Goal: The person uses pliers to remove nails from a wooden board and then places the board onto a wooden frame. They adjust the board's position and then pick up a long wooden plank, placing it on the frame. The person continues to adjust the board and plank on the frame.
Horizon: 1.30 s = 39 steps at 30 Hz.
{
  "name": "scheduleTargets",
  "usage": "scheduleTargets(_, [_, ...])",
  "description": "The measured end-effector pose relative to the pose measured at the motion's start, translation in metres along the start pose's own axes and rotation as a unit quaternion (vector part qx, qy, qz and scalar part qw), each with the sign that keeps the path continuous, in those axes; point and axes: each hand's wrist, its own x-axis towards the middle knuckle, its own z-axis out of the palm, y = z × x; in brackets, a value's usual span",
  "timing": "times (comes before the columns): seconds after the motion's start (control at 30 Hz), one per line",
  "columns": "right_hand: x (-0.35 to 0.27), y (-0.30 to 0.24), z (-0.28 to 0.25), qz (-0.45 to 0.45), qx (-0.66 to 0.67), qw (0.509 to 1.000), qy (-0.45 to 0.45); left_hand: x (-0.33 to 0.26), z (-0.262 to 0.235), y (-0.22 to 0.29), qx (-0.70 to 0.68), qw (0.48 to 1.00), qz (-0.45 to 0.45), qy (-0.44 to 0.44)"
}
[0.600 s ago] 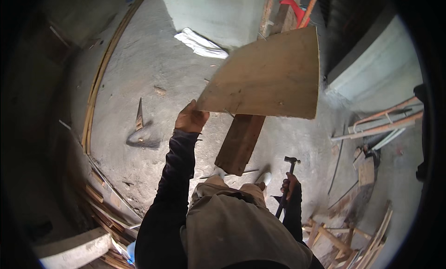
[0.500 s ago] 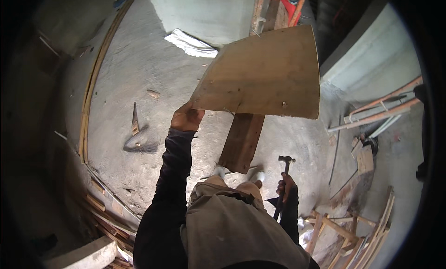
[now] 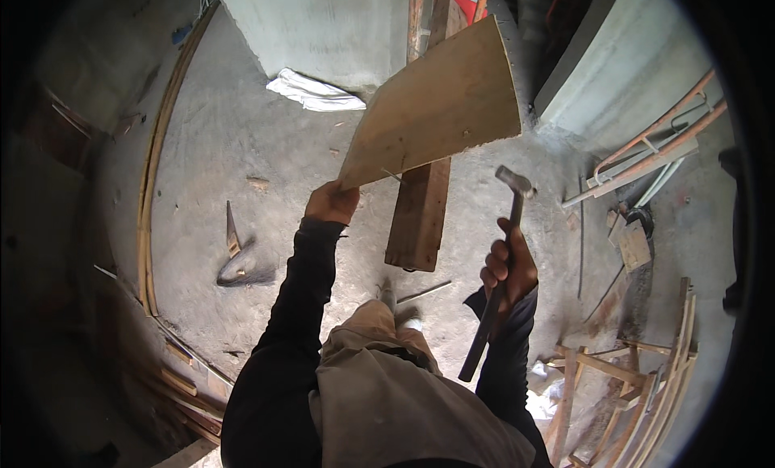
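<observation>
Hammer (image 3: pixel 487 321) has risen; board (image 3: pixel 440 104) ahead of hands (image 3: pixel 333 203).

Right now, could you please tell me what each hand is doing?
Left hand: holding the board at its near left corner.
Right hand: closed around the hammer's handle, head up.

The panel (image 3: pixel 440 104) hides part of the beam (image 3: pixel 418 218) — the hammer head (image 3: pixel 514 180) seems blurred.

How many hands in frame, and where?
2: left hand pinching the board at its near-left corner; right hand wrapped around the hammer, right of the wooden beam.
</observation>
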Motion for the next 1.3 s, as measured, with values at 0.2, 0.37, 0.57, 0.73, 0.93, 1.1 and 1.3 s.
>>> scheduleTargets(0.2, [0.002, 0.001, 0.067, 0.079, -0.052, 0.984, -0.153, 0.000, -0.003, -0.002, 0.022, 0.995, -0.075, 0.066])
scheduleTargets(0.37, [-0.011, 0.001, 0.067, 0.018, 0.002, 0.992, -0.125, 0.006, -0.013, 0.001, 0.056, 0.987, -0.151, 0.004])
scheduleTargets(0.57, [-0.020, 0.039, 0.090, -0.042, -0.025, 0.998, -0.042, 0.033, 0.002, 0.032, 0.159, 0.954, -0.253, -0.012])
scheduleTargets(0.73, [-0.037, 0.052, 0.111, -0.093, -0.062, 0.994, -0.015, 0.037, 0.018, 0.032, 0.223, 0.925, -0.306, -0.023])
scheduleTargets(0.93, [-0.049, 0.074, 0.134, -0.276, -0.330, 0.884, 0.180, 0.023, 0.035, 0.050, 0.431, 0.872, -0.221, -0.073])
scheduleTargets(1.1, [-0.053, 0.063, 0.159, -0.466, -0.413, 0.728, 0.286, 0.024, 0.039, 0.036, 0.483, 0.844, -0.230, -0.048])
scheduleTargets(1.3, [-0.058, 0.009, 0.186, -0.512, -0.784, 0.340, 0.083, 0.023, 0.034, 0.036, 0.488, 0.845, -0.216, -0.040])
